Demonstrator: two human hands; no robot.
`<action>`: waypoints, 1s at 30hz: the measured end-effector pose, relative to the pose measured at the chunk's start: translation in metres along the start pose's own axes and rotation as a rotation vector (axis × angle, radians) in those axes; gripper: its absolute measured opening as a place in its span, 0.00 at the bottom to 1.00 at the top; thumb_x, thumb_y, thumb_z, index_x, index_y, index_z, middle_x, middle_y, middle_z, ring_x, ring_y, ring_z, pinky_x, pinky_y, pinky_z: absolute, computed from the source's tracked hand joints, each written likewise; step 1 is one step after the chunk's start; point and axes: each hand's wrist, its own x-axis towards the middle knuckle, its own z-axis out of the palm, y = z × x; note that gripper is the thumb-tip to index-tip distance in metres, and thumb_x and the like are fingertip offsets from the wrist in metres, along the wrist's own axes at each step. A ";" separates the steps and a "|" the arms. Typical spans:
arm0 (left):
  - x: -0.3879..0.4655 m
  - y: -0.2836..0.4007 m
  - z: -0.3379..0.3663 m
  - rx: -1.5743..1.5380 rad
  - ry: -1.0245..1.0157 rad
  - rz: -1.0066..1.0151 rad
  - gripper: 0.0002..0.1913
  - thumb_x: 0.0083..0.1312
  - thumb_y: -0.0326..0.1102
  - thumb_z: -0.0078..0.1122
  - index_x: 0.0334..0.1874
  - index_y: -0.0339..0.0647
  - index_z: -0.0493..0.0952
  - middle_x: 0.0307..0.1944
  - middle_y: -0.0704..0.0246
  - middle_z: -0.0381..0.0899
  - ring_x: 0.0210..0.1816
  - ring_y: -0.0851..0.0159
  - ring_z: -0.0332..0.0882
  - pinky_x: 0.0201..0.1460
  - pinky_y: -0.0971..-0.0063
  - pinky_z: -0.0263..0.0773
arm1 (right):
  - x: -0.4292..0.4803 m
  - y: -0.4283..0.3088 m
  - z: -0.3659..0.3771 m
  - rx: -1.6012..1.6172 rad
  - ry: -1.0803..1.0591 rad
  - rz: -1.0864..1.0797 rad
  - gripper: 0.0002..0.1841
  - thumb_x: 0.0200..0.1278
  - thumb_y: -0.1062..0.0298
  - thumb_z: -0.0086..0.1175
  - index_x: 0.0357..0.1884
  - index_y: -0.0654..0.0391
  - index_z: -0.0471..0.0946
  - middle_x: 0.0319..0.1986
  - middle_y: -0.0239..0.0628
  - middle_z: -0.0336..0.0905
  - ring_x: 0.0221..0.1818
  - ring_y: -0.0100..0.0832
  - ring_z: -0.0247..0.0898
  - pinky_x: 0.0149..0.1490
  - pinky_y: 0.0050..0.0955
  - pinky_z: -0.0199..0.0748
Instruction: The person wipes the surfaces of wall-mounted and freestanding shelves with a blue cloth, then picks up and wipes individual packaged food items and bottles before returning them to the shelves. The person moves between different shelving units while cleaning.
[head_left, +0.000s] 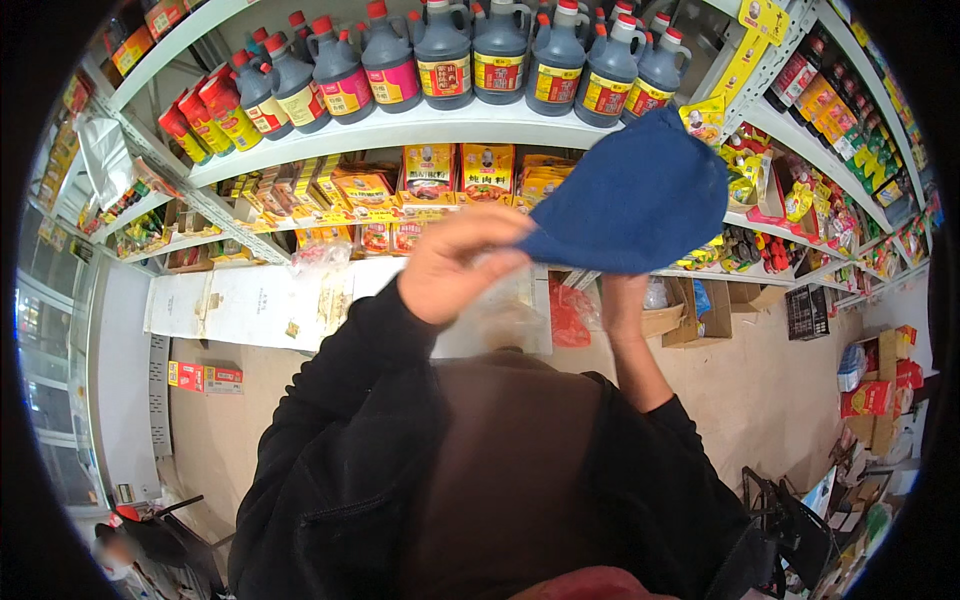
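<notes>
A dark blue cloth (637, 195) hangs spread out in front of the shelves, right of centre. My left hand (469, 262) pinches the cloth's narrow left corner between thumb and fingers, slightly blurred. My right hand (626, 296) is raised under and behind the cloth; its fingers are hidden, so its grip cannot be seen. Beyond the cloth stands a row of dark plastic jugs (500, 60) with red caps on a white metal shelf (390, 131). Yellow seasoning packets (487, 171) fill the shelf below.
A white surface (247, 304) lies below the shelves at the left. A red plastic bag (571, 315), open cardboard boxes (709, 315) and a black crate (807, 311) are at the right. A red carton (205, 376) sits on the floor. Part of a person (120, 551) shows at lower left.
</notes>
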 end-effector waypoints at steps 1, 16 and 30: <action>0.002 -0.001 0.006 0.021 -0.185 -0.038 0.12 0.58 0.19 0.61 0.44 0.34 0.78 0.48 0.56 0.80 0.51 0.58 0.78 0.55 0.65 0.72 | 0.007 0.011 -0.004 0.191 -0.078 0.095 0.35 0.64 0.72 0.56 0.71 0.61 0.53 0.65 0.42 0.61 0.65 0.37 0.60 0.69 0.34 0.57; 0.177 -0.159 -0.014 0.717 0.083 -0.126 0.35 0.62 0.53 0.63 0.59 0.28 0.69 0.54 0.49 0.74 0.52 0.54 0.77 0.55 0.66 0.73 | 0.048 -0.076 -0.086 0.424 -0.318 0.053 0.26 0.66 0.73 0.53 0.66 0.58 0.64 0.62 0.41 0.68 0.61 0.34 0.68 0.64 0.33 0.68; 0.313 -0.231 0.003 0.917 0.399 -0.081 0.18 0.59 0.45 0.65 0.40 0.37 0.75 0.33 0.56 0.82 0.39 0.51 0.81 0.42 0.61 0.74 | 0.086 -0.052 -0.131 -1.275 -0.557 -0.683 0.16 0.49 0.67 0.54 0.43 0.57 0.75 0.32 0.48 0.74 0.36 0.48 0.72 0.42 0.37 0.70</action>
